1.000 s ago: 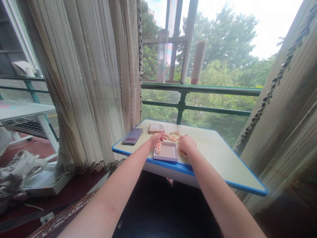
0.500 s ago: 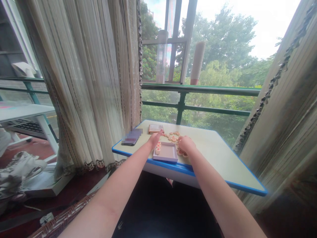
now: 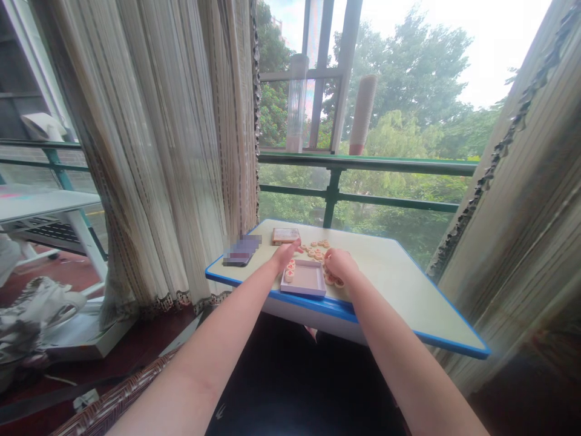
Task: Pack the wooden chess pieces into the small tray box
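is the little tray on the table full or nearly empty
Nearly empty. The tray shows mostly bare floor, with a few round game pieces in its far left corner; most pieces lie outside on the table.

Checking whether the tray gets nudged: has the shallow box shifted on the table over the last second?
No. The shallow box sits at the table's blue near edge, as before.

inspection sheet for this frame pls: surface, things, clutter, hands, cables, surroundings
Surface: table, pale top, blue edge.
Things: shallow box near the front edge, a few round pieces inside at its left; more pieces loose behind it.
Clutter: phone and a flat case at the back left.
Hands: left hand and right hand over the pieces; grip hidden.
Cables: nothing seen on the table.
Surroundings: curtains, green railing, trees outside.
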`<state>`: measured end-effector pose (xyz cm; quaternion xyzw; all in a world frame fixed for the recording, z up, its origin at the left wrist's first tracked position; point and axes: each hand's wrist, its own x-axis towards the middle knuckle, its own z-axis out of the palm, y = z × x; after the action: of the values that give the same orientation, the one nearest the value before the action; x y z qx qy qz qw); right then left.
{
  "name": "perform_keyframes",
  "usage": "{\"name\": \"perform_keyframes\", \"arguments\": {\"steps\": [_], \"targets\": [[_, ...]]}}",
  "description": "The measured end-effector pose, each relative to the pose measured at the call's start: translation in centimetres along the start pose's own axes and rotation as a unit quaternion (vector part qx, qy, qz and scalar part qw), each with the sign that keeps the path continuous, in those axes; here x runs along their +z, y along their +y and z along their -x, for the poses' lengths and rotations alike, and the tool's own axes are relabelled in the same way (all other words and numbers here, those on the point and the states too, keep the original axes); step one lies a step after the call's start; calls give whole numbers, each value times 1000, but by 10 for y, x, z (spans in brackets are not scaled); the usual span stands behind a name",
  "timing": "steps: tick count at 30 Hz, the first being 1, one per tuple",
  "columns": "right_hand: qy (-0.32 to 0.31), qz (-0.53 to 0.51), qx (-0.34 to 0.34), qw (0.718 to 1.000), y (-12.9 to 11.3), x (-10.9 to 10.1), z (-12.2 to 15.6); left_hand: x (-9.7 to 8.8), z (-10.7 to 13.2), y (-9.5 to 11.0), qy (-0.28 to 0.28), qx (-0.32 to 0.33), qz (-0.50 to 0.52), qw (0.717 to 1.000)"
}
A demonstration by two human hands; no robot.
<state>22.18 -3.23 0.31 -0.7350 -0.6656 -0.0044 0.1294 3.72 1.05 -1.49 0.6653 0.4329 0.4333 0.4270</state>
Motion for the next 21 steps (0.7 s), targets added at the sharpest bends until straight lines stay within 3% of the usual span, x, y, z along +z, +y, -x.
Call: {"name": "perform_keyframes", "arguments": {"steps": [21], "targets": [[41, -25, -38, 998, -7, -2, 3, 1, -1, 1, 4, -5, -20, 1000]]}}
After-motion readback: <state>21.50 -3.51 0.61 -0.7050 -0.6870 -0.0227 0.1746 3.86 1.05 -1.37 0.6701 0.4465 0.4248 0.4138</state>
